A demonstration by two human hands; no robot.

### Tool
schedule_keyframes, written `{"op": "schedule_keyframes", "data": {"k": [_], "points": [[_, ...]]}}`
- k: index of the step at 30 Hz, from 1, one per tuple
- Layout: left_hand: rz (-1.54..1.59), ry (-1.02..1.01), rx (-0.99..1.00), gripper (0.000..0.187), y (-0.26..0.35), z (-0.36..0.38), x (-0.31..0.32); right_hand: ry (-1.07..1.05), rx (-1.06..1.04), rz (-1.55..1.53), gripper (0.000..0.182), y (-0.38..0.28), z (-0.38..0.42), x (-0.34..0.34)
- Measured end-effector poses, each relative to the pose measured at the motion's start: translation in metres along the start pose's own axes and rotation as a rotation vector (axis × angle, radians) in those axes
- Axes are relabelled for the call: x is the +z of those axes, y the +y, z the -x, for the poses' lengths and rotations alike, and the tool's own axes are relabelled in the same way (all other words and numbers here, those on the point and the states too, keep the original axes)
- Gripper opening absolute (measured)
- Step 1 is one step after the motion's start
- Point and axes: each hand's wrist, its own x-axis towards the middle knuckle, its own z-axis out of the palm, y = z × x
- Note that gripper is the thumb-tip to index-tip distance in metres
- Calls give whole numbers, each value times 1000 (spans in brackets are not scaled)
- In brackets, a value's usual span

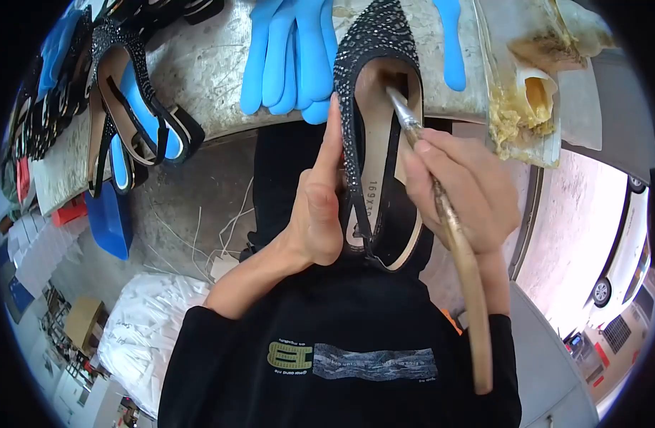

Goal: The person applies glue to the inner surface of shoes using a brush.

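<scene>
A black pointed slingback shoe point(374, 143) with sparkling stones lies toe-away, its toe over the worktable and its heel end over my lap. My left hand point(316, 207) holds it from the left, one finger stretched along its side; the other fingers are mostly hidden. In my right hand point(463, 185) is a long wooden-handled brush point(464, 264) with a metal ferrule. The brush tip reaches inside the shoe's front, onto the beige insole, and its bristles are hard to make out. Printed digits show near the heel.
Blue shoe-shaped insoles point(292, 64) overlap left of the shoe, and another blue insole point(452, 46) lies right. Glue-crusted packaging point(530, 107) sits at the table's right. Finished-looking sandals point(138, 100) stand left. Below are a blue dustpan-like piece point(108, 221) and a white bag point(152, 328).
</scene>
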Motion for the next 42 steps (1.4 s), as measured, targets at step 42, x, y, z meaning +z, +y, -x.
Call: {"op": "schedule_keyframes", "data": {"k": [42], "points": [[512,-101,-330,95,27,22,-41,-92,876,-2,30,50,-133,-74]]}}
